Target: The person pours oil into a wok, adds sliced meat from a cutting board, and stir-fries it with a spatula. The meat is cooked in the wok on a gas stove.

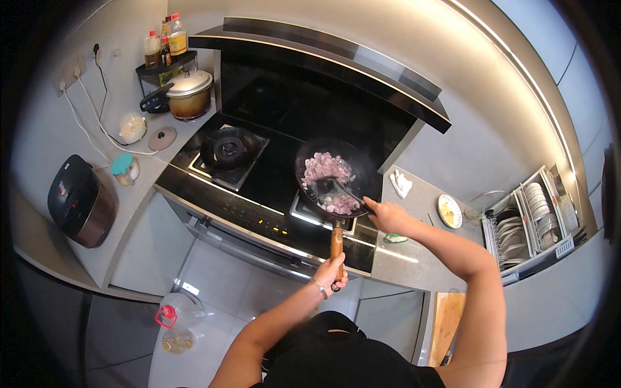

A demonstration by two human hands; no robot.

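Note:
A dark wok (pixel 371 182) sits on the right burner of the black gas hob (pixel 271 179). Pieces of pinkish meat (pixel 330 167) lie in it in two heaps, one at the far side and one nearer the handle. My left hand (pixel 332 272) is closed around the wok's wooden handle (pixel 336 242). With my right hand (pixel 388 216) I grip a dark spatula (pixel 353 194), whose blade is down in the wok between the heaps. Its blade is partly blurred.
The left burner (pixel 229 149) holds no pan. Left stand a pressure cooker (pixel 189 97), a rice cooker (pixel 82 201) and sauce bottles (pixel 177 41). To the right are a white cloth (pixel 400 184), a plate (pixel 449 211) and a dish rack (pixel 526 223). Plastic bottles (pixel 182 310) stand on the floor.

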